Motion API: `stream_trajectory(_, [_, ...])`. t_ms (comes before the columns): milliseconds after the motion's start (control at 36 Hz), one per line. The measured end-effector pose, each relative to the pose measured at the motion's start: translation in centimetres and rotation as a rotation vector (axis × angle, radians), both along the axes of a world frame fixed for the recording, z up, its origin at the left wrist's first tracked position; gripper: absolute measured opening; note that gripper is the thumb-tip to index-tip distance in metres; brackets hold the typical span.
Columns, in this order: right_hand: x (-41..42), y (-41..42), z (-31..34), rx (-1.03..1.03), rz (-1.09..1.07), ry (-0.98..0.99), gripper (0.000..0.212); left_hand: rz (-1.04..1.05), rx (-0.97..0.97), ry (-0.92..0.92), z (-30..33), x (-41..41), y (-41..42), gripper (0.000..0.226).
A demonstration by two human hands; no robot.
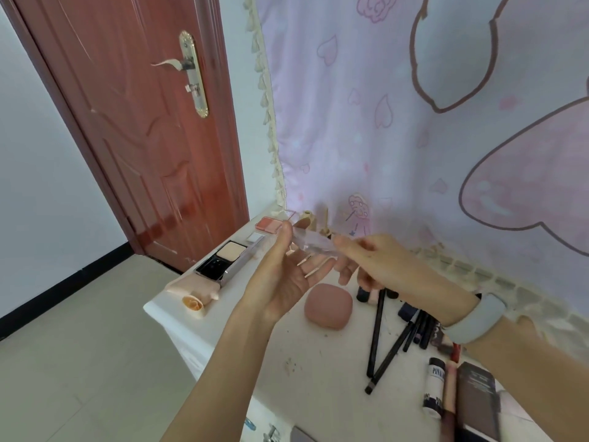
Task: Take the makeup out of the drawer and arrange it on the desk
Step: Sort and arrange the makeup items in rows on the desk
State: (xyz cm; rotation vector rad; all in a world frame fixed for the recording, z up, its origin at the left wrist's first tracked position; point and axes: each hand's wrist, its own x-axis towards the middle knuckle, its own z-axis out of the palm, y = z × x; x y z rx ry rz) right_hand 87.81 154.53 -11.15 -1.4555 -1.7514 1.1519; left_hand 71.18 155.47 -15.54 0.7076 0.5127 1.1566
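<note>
Holding a clear tube (314, 242) above the worktop (318, 362), both hands meet near the centre. Left hand (287, 279), at 9 o'clock of the tube, pinches one end, palm up, other fingers relaxed. Right hand (379, 263), at 3 o'clock, pinches the other end. Judged light, rigid, slick and possibly brittle, the tube is best gripped at its ends.
</note>
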Motion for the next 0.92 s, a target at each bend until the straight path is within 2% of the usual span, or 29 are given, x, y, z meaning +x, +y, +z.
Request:
stream_trajectory(83, [0.1, 0.3, -1.0, 0.335, -0.086, -0.299, 0.037, 0.074, -0.234, -0.111, -0.2, -0.1, 0.3, 0.051])
stream_trajectory(139, [0.0, 0.2, -1.1, 0.475, -0.046, -0.278, 0.017, 0.105, -0.288, -0.124, -0.3, -0.3, 0.3, 0.05])
stream_trajectory(222, [-0.4, 0.1, -1.2, 0.563, 0.114, -0.29, 0.023, 0.116, -0.294, -0.075, -0.4, -0.3, 0.0, 0.046])
stream_trajectory(361, [-1.2, -0.2, -1.5, 0.693, 0.159, -0.4, 0.027, 0.105, -0.282, -0.05, -0.7, -0.1, -0.3, 0.042])
stream_trajectory(528, [-1.2, -0.2, -1.7, 0.765, 0.178, -0.538, 0.029, 0.109, -0.306, -0.011, -1.2, 0.2, -0.6, 0.047])
stream_trajectory(778, [-2.0, -0.3, -2.3, 0.622, 0.196, -0.595, 0.038, 0.054, -0.285, 0.107, -2.1, -0.1, -0.5, 0.034])
stream_trajectory(917, [-2.6, -0.3, -2.4, 0.624, 0.199, -0.605, 0.034, 0.041, -0.292, 0.134, -2.3, -0.5, -0.4, 0.033])
